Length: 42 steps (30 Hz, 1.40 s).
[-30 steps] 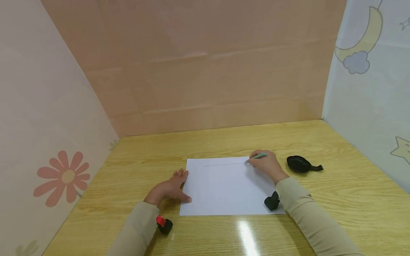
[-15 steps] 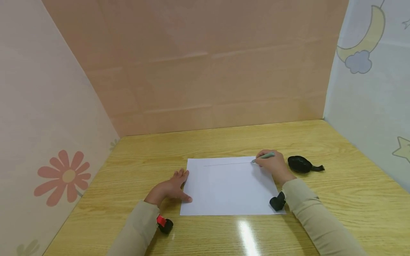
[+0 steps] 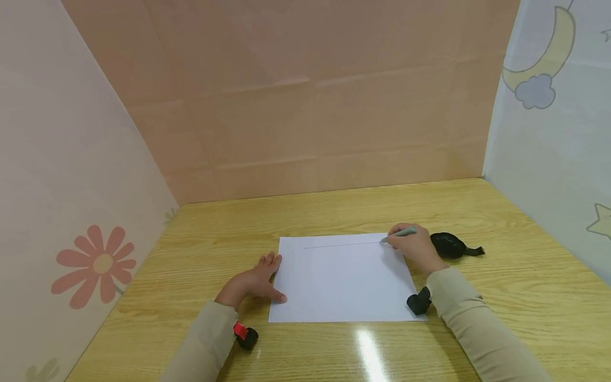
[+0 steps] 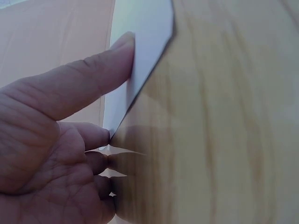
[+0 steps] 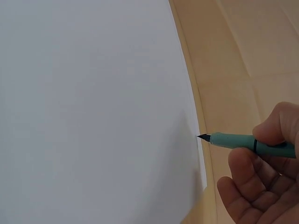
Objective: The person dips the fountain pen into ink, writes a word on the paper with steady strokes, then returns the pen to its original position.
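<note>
A sheet of white paper [image 3: 339,286] lies flat on the wooden table, with one thin, nearly straight line [image 3: 341,245] along its far edge. My right hand [image 3: 416,248] pinches a grey-green fountain pen [image 5: 233,140] between thumb and fingers near the sheet's far right corner. In the head view, the pen's nib meets the right end of the line. My left hand [image 3: 255,280] rests at the sheet's left edge, fingers spread, thumb on the paper. Seen from the left wrist, the thumb [image 4: 88,77] lies over the paper's edge and the fingertips touch the table.
A shiny black rounded object [image 3: 448,246] with a narrow neck lies right of my right hand; its kind is unclear. The table [image 3: 229,223] is bounded by a pinkish-brown back wall [image 3: 310,122] and pale printed side walls [image 3: 558,159].
My right hand has moved right with the fountain pen, and the line behind the nib has grown longer that way. My left hand has stayed in place.
</note>
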Tool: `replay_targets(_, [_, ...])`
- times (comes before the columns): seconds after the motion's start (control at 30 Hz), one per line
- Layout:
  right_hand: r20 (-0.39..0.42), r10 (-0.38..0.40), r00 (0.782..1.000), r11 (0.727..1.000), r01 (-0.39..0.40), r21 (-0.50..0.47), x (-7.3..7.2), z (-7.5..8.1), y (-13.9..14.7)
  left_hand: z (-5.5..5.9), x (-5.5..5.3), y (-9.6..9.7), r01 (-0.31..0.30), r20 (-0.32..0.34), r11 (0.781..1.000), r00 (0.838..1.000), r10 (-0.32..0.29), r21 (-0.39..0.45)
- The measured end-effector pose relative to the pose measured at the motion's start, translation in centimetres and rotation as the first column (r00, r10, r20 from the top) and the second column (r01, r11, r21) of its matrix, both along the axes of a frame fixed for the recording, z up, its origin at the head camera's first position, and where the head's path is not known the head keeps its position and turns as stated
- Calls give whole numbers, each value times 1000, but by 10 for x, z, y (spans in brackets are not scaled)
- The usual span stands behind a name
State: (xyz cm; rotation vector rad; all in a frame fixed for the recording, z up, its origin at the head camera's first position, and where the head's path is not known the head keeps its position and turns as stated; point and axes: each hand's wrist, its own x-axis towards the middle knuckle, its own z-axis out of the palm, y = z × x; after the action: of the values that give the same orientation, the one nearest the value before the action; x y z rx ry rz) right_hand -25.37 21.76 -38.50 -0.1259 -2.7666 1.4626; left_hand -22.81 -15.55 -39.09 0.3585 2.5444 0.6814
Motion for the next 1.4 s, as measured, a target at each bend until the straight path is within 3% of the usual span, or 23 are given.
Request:
replay_targets(0.23, [-4, 10, 1000, 1000, -10, 12, 1, 1, 0, -1, 0, -1, -1, 0, 1000, 1000, 1, -4])
replay_targets(0.6, [22, -39, 999, 999, 40, -31, 1, 2, 1, 0, -1, 0, -1, -5, 1000, 1000, 1, -8])
replay_targets(0.93, [-23, 7, 1000, 993, -10, -114, -2, 8, -9, 0, 0, 0, -6, 2, 1000, 1000, 6, -9])
replay_targets(1.17, [-24, 42, 999, 999, -42, -22, -11, 12, -28, -2, 0, 0, -16, 3, 1000, 1000, 16, -9])
replay_targets(1.4, [-30, 76, 997, 997, -77, -22, -22, 9, -54, -2, -2, -4, -4, 1, 1000, 1000, 4, 5])
